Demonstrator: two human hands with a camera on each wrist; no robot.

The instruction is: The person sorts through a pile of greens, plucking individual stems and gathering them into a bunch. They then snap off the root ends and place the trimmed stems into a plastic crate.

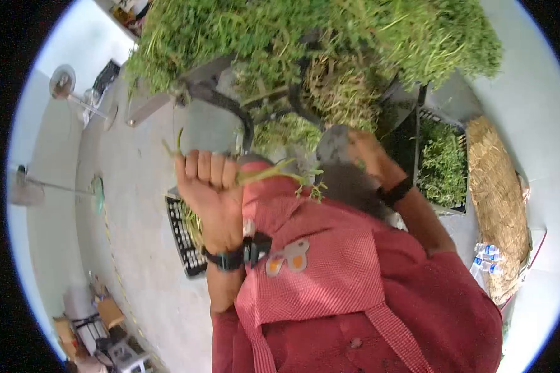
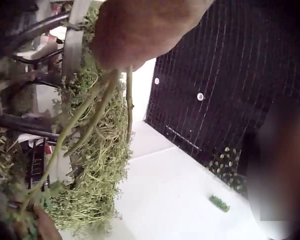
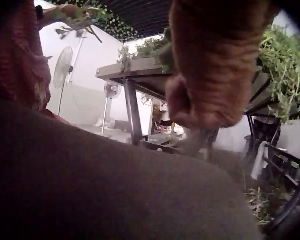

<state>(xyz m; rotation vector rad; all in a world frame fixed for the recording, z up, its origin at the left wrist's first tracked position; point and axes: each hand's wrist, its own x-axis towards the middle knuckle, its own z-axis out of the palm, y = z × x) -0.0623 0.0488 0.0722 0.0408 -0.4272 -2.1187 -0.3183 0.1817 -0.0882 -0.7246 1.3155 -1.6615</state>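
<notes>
Several long green stems (image 1: pixel 264 173) lie across the front of my left hand (image 1: pixel 208 186), whose curled fingers grip them. Their leafy end points right, over the red apron (image 1: pixel 317 273). From below, the left wrist view shows the same stems (image 2: pixel 92 117) hanging out of the left fist (image 2: pixel 145 32). My right hand (image 1: pixel 368 155) is over the grey-clad knee (image 1: pixel 339 146). Its fingers (image 3: pixel 210 107) are curled in, and a small bit of green shows beside it; I cannot tell whether it holds that. The left hand and leaves also appear at the right wrist view's upper left.
A table piled with leafy greens (image 1: pixel 317 37) stands in front, its dark curved legs beneath. On the right are a crate of greens (image 1: pixel 442 161), a woven straw roll (image 1: pixel 494 205) and water bottles (image 1: pixel 488 258). Another black crate (image 1: pixel 186 239) is at the left; fans (image 1: pixel 65 84) stand farther off.
</notes>
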